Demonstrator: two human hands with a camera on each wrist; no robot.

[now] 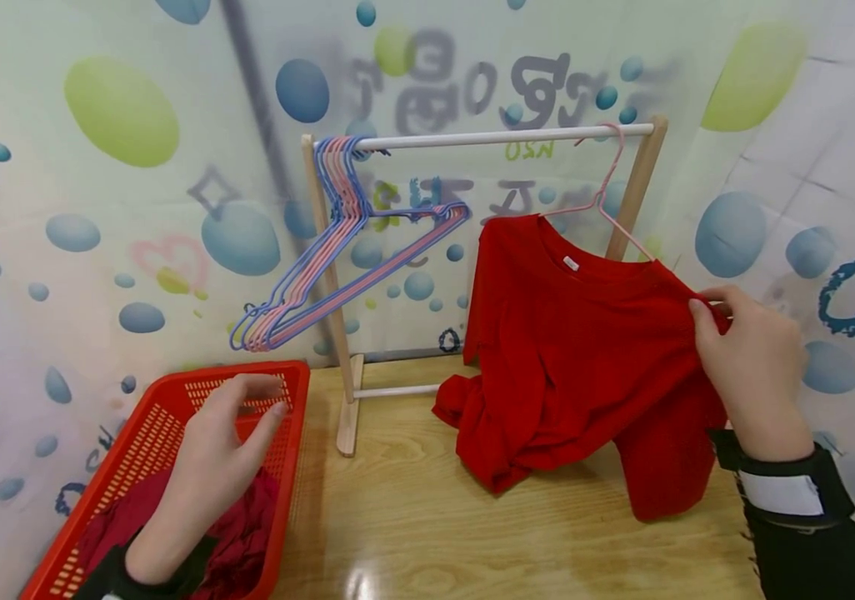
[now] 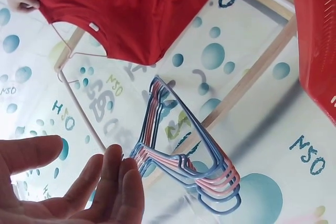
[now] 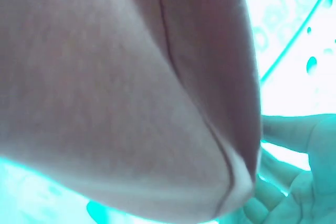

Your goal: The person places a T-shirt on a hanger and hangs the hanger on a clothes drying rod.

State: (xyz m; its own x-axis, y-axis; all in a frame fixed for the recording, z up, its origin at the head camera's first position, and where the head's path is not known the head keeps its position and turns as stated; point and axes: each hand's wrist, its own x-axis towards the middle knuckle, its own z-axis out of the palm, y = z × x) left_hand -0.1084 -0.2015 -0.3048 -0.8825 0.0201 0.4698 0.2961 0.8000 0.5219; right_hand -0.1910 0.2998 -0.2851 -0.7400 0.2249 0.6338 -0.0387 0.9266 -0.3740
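Note:
A red long-sleeved top (image 1: 585, 333) hangs on a pink hanger (image 1: 607, 179), which is hooked over the right end of the rack's white rail (image 1: 487, 138). With thumb and fingers, my right hand (image 1: 757, 367) pinches the top at its right shoulder; cloth fills most of the right wrist view. My left hand (image 1: 217, 458) is raised over a red basket (image 1: 292, 467), fingers loosely bent and holding nothing. In the left wrist view that hand's fingers (image 2: 110, 182) are apart from a bunch of blue and pink hangers (image 2: 184, 166) on the rail's left end.
Dark red clothing (image 1: 247, 533) lies in the basket at the left. The rack's wooden posts (image 1: 633, 192) and foot (image 1: 348, 425) stand on the wood-grain table (image 1: 397, 517). A patterned sheet (image 1: 435, 50) hangs behind.

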